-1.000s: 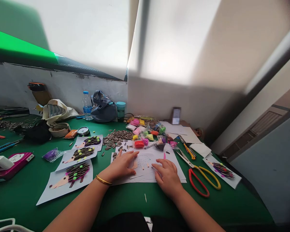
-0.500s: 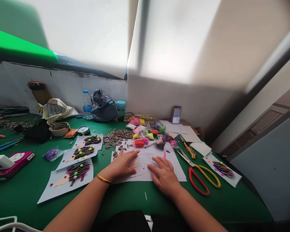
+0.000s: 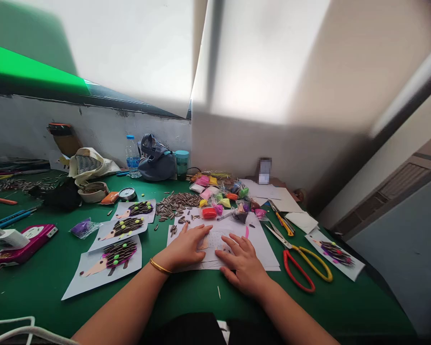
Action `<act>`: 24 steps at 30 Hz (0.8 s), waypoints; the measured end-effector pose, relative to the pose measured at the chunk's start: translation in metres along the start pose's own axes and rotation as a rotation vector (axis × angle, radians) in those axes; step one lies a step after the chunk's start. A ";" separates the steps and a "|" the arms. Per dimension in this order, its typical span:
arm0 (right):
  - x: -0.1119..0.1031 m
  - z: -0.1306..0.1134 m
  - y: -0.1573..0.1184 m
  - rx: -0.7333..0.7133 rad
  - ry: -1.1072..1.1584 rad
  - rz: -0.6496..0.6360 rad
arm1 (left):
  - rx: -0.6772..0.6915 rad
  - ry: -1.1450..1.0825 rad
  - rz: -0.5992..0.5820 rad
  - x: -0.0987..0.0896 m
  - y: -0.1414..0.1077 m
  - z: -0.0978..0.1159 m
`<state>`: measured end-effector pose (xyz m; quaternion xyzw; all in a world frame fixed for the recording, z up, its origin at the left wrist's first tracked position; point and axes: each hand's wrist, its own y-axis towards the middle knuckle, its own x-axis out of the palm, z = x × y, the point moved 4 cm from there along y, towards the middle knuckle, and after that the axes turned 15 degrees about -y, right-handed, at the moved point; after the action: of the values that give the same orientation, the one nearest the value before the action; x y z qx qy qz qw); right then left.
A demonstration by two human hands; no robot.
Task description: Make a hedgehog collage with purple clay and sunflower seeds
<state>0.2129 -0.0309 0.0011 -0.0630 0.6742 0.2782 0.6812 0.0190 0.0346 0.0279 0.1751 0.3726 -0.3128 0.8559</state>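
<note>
White paper sheets (image 3: 262, 247) lie on the green table, with a faint hedgehog drawing (image 3: 215, 239) on the top one. My left hand (image 3: 188, 244) rests on the left side of the paper, fingers spread, a gold bangle on its wrist. On the right side, my right hand (image 3: 242, 261) lies with its fingers apart and partly covers the drawing. Neither hand holds anything. Just beyond the hands are striped seeds (image 3: 175, 205) in a heap, a red clay pack (image 3: 209, 213) and a pen (image 3: 224, 215). A toothpick (image 3: 219, 292) lies in front of the paper.
Finished hedgehog pictures (image 3: 111, 258) lie at the left, another picture (image 3: 334, 254) at the right. Scissors (image 3: 290, 247) with red and yellow handles are right of the paper. A pink power strip (image 3: 30, 244), bottle (image 3: 132, 157), grey bag (image 3: 156, 160) and phone (image 3: 265, 171) stand farther out.
The whole view has shifted slightly, so things appear a little farther right. My right hand has moved slightly left and nearer to me over the drawing, while my left hand stays on the paper.
</note>
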 end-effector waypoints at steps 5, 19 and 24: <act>0.001 0.003 0.000 0.021 0.003 0.036 | 0.007 0.011 0.057 0.003 0.000 -0.002; 0.009 0.036 -0.006 0.259 0.173 0.200 | 0.066 0.041 0.054 0.016 0.002 -0.006; -0.007 0.060 0.007 0.218 0.136 0.209 | 0.046 0.036 0.061 0.015 0.001 -0.005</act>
<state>0.2631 0.0009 0.0147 0.0631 0.7478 0.2678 0.6042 0.0256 0.0320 0.0133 0.2118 0.3751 -0.2917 0.8540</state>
